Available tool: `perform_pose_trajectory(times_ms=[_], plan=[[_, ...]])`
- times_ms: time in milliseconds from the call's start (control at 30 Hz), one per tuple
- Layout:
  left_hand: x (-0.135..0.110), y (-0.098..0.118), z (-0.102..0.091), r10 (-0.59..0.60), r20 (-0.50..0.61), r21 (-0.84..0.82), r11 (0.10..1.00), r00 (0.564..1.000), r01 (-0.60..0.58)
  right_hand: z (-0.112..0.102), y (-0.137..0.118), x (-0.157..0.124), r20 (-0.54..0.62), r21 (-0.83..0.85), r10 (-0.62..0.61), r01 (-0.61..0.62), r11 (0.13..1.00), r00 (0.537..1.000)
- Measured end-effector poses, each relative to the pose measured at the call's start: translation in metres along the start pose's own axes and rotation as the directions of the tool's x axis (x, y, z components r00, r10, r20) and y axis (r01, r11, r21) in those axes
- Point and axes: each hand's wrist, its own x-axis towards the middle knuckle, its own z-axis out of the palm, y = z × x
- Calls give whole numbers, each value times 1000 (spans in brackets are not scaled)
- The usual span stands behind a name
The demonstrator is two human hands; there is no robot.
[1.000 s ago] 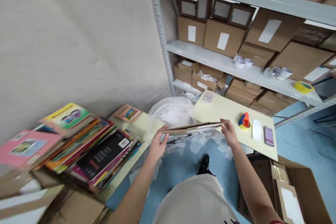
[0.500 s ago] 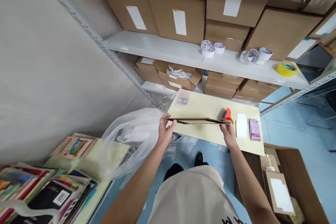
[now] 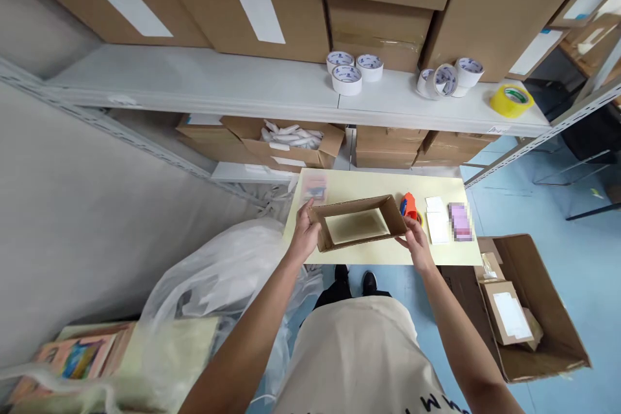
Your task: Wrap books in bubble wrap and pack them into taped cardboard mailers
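Between my two hands is a small brown cardboard box (image 3: 352,244), opened out into a rectangular sleeve; the pale table (image 3: 272,259) shows through it. My left hand (image 3: 305,233) grips its left end, and my right hand (image 3: 414,240) grips the right end, both with fingers closed on the cardboard. Just beyond my right hand lies an orange and blue tape dispenser (image 3: 408,206). White paper slips (image 3: 437,223) and a blurred purple item (image 3: 460,222) rest to the right of it. At the table's far left corner is a flat, pinkish packet (image 3: 315,187).
Ahead stands a shelf (image 3: 218,84) with large cartons, white tape rolls (image 3: 347,79) and a yellow tape roll (image 3: 511,100). A big open carton (image 3: 548,310) holding smaller boxes sits on the floor at right. Clear plastic wrap (image 3: 223,272) bulges at left, near stacked books (image 3: 77,362).
The cardboard piece, flat and edge-on before, is now spread open into a box shape with its opening facing me. My view has swung right and closer to the shelf.
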Motion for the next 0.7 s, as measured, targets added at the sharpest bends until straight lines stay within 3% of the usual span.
perform_pose_trajectory(times_ms=[100,233,367,533,600,700], plan=[[27,1,1,2,131,133,991,991,-20,10,-4,3,-88,-30,64,-67,997,994],[56,6,12,-93,254,154,987,963,54,24,-7,10,-240,-105,96,-124,987,966],[72,12,23,-141,297,143,984,944,101,33,-9,17,-330,-185,105,-173,967,938],[62,8,17,-54,308,18,999,950,51,41,-4,19,-422,-310,-7,-136,941,906],[52,4,9,0,376,-81,996,927,33,44,-1,19,-436,-337,-53,-108,935,899],[41,-1,-2,107,481,-117,991,870,-57,41,1,19,-348,-341,-92,-35,939,933]])
